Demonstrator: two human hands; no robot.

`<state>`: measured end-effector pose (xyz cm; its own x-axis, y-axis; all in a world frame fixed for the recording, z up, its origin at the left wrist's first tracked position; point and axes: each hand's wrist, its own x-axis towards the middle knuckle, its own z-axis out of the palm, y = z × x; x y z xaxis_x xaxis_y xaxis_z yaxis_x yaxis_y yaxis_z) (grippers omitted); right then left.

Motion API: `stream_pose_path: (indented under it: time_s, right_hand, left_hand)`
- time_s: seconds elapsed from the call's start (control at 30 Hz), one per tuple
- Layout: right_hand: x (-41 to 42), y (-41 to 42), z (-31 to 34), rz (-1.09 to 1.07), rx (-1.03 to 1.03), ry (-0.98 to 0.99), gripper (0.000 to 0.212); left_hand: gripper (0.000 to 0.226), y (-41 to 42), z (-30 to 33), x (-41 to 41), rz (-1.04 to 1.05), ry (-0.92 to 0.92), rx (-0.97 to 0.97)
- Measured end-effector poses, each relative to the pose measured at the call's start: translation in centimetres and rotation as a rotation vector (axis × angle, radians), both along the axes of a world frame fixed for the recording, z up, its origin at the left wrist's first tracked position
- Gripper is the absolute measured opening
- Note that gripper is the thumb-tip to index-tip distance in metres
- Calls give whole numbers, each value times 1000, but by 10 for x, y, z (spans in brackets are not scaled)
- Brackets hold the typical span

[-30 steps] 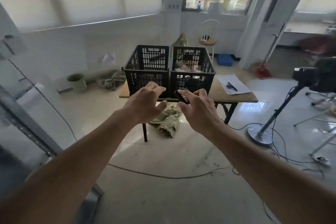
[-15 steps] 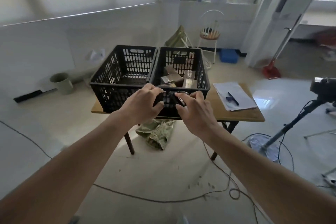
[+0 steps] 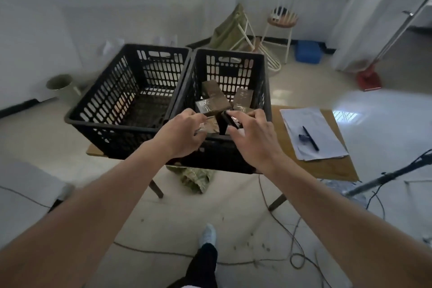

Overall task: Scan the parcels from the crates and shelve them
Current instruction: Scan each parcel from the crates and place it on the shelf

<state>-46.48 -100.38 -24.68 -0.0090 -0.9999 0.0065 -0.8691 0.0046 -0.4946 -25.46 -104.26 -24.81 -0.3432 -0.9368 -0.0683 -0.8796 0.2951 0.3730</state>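
Note:
Two black slotted crates stand side by side on a small wooden table (image 3: 327, 168). The left crate (image 3: 117, 138) looks empty. The right crate (image 3: 233, 61) holds several brown taped parcels (image 3: 211, 93). My left hand (image 3: 182, 135) reaches over that crate's near rim, its fingers curled on the edge of a tan parcel (image 3: 210, 125). My right hand (image 3: 252, 140) hovers just beside it and grips a small black scanner (image 3: 230, 121) above the same rim.
White papers (image 3: 313, 124) with a black pen (image 3: 309, 138) lie on the table's right side. A green cloth (image 3: 194, 177) lies under the table. Cables (image 3: 292, 262) cross the floor, and a tripod leg (image 3: 385, 177) stands at the right. A chair (image 3: 282, 18) stands behind.
I have walked up to the table, so the crates are now close. Both hands moved forward over the right crate's near rim, and the left hand has closed on a parcel.

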Motion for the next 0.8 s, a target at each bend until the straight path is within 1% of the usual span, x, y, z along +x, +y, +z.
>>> stream_pose_path:
  time_s: [0.2, 0.43, 0.67, 0.73, 0.8]
  right_hand:
    - [-7, -84, -27, -20, 123, -49, 45]
    - [-8, -156, -38, -15, 254, -46, 46]
    - [-18, -195, -53, 33, 317, -54, 47]
    - [-21, -201, -56, 59, 342, -48, 47]
    - [-25, -207, -59, 87, 361, -47, 47]
  left_hand:
    - [46, -80, -39, -8, 4, 22, 85]
    - [46, -138, -64, -12, -13, -16, 196]
    - [58, -170, -87, -22, -21, -91, 337]
    - [64, -173, -96, -24, -19, -110, 402]
    - [77, -175, -108, -25, -21, -164, 480]
